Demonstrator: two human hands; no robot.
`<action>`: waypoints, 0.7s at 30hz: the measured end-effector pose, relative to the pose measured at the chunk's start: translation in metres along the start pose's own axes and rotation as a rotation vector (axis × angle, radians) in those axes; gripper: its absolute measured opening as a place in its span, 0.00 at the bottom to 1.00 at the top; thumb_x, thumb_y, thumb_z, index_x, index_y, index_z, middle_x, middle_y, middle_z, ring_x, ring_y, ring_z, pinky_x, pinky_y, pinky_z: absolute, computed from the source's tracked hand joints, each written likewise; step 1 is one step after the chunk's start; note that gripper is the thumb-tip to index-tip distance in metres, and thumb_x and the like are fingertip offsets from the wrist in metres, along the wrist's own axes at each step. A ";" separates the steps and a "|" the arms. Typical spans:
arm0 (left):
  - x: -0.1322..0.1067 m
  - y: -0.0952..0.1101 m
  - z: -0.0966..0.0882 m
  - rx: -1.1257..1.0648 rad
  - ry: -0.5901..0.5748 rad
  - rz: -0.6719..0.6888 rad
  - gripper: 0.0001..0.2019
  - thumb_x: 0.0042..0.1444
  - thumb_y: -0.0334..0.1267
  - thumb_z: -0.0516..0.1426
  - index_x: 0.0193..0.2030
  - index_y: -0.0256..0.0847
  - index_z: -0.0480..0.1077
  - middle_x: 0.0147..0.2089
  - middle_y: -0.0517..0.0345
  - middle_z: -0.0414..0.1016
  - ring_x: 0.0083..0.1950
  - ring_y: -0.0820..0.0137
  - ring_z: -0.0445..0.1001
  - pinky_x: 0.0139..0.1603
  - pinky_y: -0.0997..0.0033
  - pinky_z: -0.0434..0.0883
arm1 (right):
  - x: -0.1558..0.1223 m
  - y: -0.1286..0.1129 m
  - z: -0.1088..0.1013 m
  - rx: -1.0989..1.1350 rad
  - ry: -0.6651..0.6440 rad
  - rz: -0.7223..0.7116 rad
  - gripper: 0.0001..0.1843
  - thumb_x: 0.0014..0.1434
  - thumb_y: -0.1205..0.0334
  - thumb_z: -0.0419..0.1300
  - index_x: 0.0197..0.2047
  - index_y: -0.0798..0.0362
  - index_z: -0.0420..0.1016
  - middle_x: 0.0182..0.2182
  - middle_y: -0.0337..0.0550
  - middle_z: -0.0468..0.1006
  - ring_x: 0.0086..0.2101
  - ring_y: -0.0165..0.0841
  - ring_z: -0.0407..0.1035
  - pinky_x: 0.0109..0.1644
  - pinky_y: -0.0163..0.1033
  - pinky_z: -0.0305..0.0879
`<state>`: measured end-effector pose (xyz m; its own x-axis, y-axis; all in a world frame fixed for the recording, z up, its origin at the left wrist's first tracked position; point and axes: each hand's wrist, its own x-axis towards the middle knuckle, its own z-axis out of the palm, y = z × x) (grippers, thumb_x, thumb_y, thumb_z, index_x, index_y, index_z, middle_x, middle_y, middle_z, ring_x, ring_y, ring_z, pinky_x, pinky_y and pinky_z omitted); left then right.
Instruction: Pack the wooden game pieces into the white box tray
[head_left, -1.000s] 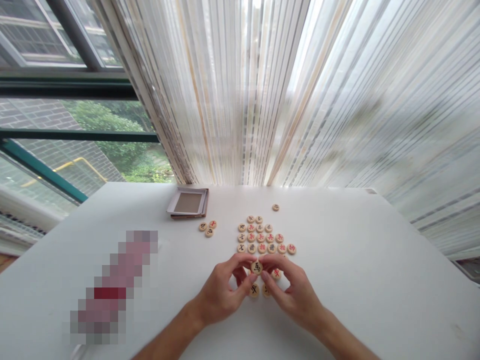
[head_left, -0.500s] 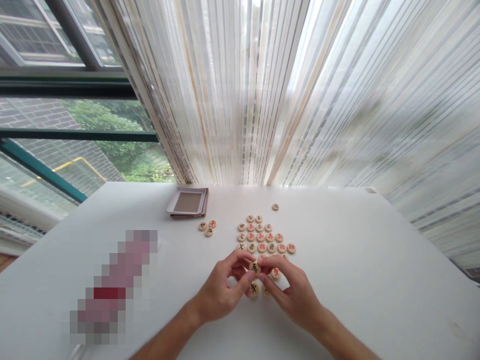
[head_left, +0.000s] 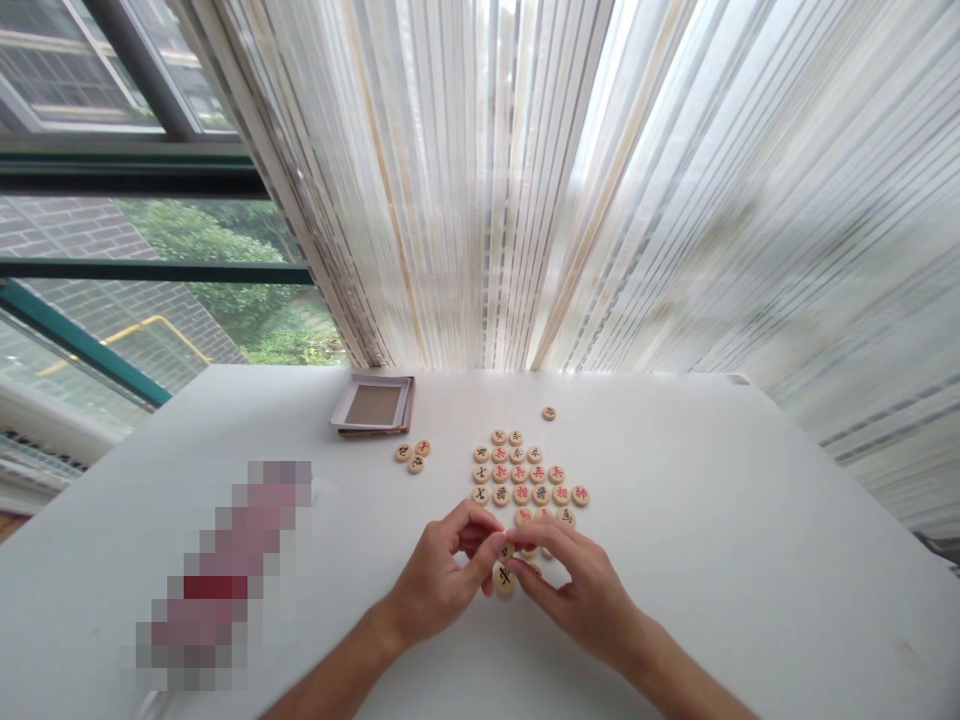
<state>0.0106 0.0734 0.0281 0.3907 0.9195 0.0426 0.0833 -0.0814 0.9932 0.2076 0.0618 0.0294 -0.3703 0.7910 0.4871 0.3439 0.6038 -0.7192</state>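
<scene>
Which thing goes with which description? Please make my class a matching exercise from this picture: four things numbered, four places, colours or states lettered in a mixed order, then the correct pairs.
Things
1. Curtain
2. Shallow box
3. Three-piece cluster
4. Left hand and right hand

Descriptions
A. one red mark, two black marks
B. fingertips holding one round piece
C. pale and striped, hanging beyond the table
D. top open, near the table's far edge

Pairs: 1-C, 2-D, 3-A, 4-B
</scene>
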 end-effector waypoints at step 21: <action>0.000 0.000 -0.001 0.091 -0.058 0.060 0.13 0.66 0.40 0.54 0.55 0.41 0.63 0.39 0.55 0.76 0.29 0.74 0.75 0.31 0.74 0.73 | 0.003 0.000 -0.005 0.117 0.032 0.130 0.13 0.65 0.66 0.59 0.52 0.48 0.71 0.41 0.45 0.79 0.37 0.34 0.74 0.43 0.39 0.73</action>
<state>0.0096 0.0743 0.0281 0.4498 0.8883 0.0924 0.1401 -0.1724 0.9750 0.2110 0.0643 0.0335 -0.3012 0.8655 0.4002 0.2836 0.4820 -0.8290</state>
